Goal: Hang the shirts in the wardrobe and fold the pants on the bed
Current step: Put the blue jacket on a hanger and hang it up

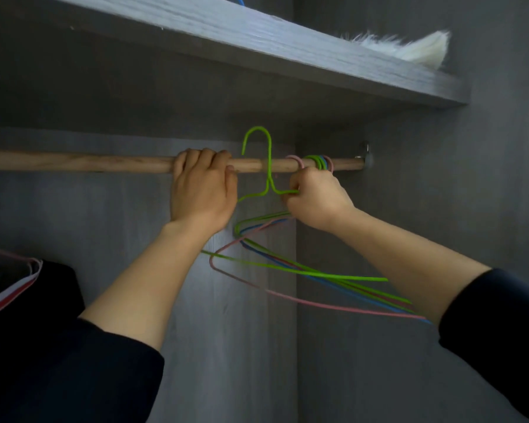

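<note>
A wooden wardrobe rod runs across the grey wardrobe. My left hand grips the rod near its middle. My right hand holds a green wire hanger by its shoulder, the hook lifted above the rod and free of it. Several more wire hangers, green, blue and pink, hang bunched at the rod's right end, their lower bars fanning out below my right forearm. A dark garment with a red and white striped edge hangs at the lower left.
A grey shelf sits right above the rod, with a white furry item on it. The wardrobe's side wall and the rod bracket close off the right.
</note>
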The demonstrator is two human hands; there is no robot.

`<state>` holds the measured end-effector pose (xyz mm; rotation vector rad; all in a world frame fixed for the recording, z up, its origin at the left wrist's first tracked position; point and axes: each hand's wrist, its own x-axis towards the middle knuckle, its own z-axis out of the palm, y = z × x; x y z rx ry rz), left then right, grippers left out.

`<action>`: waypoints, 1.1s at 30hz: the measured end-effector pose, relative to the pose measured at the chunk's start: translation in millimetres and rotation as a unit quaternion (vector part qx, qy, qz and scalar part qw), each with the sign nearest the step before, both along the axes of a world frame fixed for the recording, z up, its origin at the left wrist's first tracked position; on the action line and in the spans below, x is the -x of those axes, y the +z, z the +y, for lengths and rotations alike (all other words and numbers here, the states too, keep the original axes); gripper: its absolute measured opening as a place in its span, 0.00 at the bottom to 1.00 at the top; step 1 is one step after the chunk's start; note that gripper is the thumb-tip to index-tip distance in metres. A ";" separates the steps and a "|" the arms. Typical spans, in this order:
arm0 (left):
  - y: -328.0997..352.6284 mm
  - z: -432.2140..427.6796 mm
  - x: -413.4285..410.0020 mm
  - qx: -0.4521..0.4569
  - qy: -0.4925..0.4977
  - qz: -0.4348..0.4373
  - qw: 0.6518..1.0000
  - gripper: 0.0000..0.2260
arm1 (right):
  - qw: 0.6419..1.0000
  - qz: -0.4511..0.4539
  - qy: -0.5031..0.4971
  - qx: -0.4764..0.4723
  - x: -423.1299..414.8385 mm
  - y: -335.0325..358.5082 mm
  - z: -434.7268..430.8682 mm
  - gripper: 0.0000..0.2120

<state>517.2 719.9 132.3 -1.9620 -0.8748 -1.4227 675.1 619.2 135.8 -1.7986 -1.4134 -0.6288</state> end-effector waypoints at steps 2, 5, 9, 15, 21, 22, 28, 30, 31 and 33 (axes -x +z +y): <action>-0.2 -3.5 4.7 0.014 -0.010 0.021 1.000 0.23 | 0.998 0.060 0.028 -0.001 3.7 4.8 6.5 0.08; -5.9 -10.8 14.4 0.036 -0.035 0.049 0.998 0.27 | 0.990 0.126 0.056 0.025 12.0 6.5 10.8 0.10; -27.7 -28.3 24.0 0.068 -0.095 0.012 0.993 0.27 | 0.988 0.146 0.041 0.034 29.0 -17.1 -10.6 0.25; -97.9 -48.2 19.9 0.146 -0.204 -0.009 0.968 0.22 | 0.990 0.078 -0.074 0.095 34.8 -91.8 -72.5 0.31; -176.2 -86.2 -5.6 0.244 -0.264 0.022 0.933 0.14 | 0.978 0.080 -0.124 0.151 25.3 -152.9 -159.9 0.23; -186.7 -98.0 -13.6 0.249 -0.278 0.036 0.927 0.14 | 0.976 0.084 -0.131 0.153 22.0 -159.2 -176.9 0.23; -235.5 -196.1 -68.2 0.279 -0.382 0.074 0.878 0.17 | 0.964 0.101 -0.187 0.160 -1.2 -191.0 -285.2 0.25; -248.0 -238.5 -86.5 0.287 -0.403 0.076 0.866 0.16 | 0.962 0.108 -0.193 0.162 -10.8 -201.8 -329.1 0.25; -254.2 -261.5 -95.6 0.286 -0.412 0.081 0.861 0.16 | 0.961 0.113 -0.196 0.160 -15.6 -207.4 -353.6 0.25; -266.4 -310.5 -113.5 0.276 -0.433 0.091 0.853 0.15 | 0.958 0.124 -0.204 0.160 -25.9 -219.5 -406.4 0.26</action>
